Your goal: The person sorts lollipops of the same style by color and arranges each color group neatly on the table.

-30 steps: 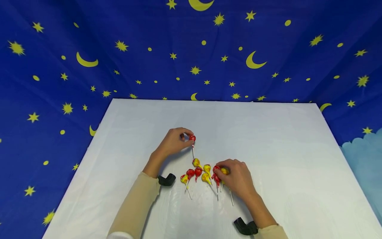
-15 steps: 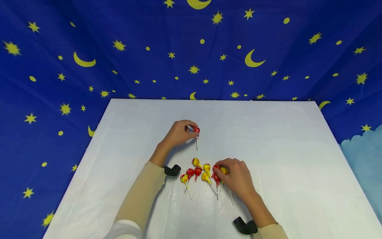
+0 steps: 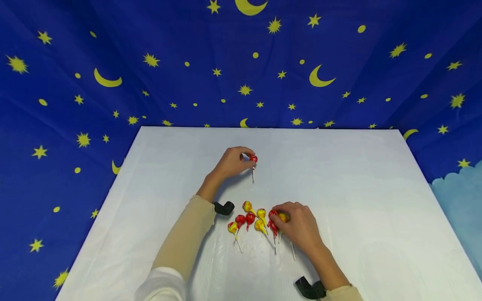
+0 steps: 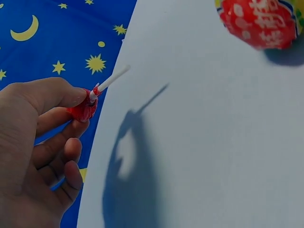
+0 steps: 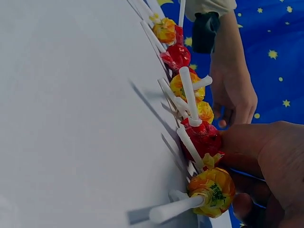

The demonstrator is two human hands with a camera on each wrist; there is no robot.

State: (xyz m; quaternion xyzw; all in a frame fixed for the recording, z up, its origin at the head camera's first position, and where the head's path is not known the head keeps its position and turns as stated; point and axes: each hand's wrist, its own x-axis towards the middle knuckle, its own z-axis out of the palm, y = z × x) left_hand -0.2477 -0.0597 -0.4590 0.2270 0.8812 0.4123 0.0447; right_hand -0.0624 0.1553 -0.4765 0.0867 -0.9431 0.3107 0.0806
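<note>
1. Backdrop cloth (image 3: pixel 339 46) is showing deep blue, printed with yellow stars, moons and dots.
2. Table (image 3: pixel 357 200) is showing plain white.
3. Held lollipop (image 3: pixel 253 159) is showing a red wrapper with white markings and a white stick.
4. Lollipop cluster (image 3: pixel 250 218) is showing red and yellow wrappers.
5. Sleeves (image 3: pixel 180 242) are showing beige.
6. Wrist mounts (image 3: pixel 224 207) are showing black.

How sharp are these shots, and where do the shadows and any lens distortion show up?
Head view: sharp, evenly lit, with the backdrop bowed by a wide lens and soft shadows under both arms. Left wrist view: the left hand pinching the red lollipop casts a crisp shadow on the white table; the near candy at top right is blurred. Right wrist view: the nearest yellow lollipop and the right hand look soft.
</note>
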